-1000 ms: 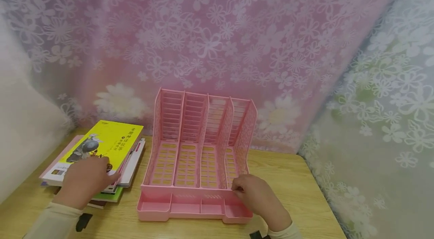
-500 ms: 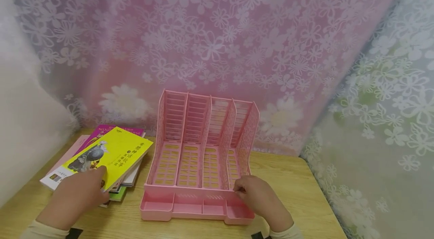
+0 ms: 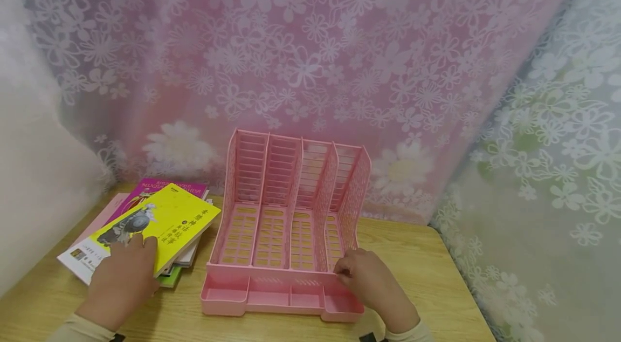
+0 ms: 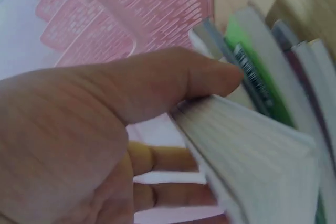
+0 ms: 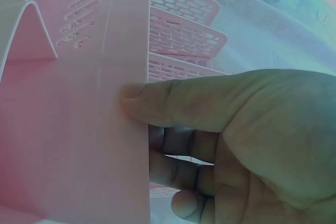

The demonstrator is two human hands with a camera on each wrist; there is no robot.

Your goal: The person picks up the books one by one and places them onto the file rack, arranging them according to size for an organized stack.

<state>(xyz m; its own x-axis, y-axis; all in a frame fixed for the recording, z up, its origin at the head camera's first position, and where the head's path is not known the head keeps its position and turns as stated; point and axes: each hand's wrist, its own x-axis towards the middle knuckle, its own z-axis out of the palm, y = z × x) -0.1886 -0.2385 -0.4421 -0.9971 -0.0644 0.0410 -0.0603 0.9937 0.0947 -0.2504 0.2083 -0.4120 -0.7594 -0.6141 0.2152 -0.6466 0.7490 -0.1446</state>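
Note:
My left hand (image 3: 123,274) grips a yellow-covered paperback book (image 3: 189,218) by its near edge. In the left wrist view the thumb (image 4: 210,80) lies at one side of the book's page block (image 4: 252,145), with fingers on the other side. The book sits askew over the stack at the left. My right hand (image 3: 373,282) pinches the front wall of a pink desktop book rack (image 3: 271,307) near its right end. There, in the right wrist view, the thumb (image 5: 142,95) presses the compartment side and the curled fingers are behind the wall.
Under the yellow book are a purple book (image 3: 186,189), a pink book (image 3: 99,220), a green-edged book (image 3: 171,277) and others. The rack has several upright slots and small front compartments. A wooden table (image 3: 412,247) carries everything, with a flowered curtain (image 3: 301,61) behind.
My left hand has drawn the yellow book toward the front and slightly right, turning it and uncovering the purple book beneath. The right hand stays at the rack's front wall.

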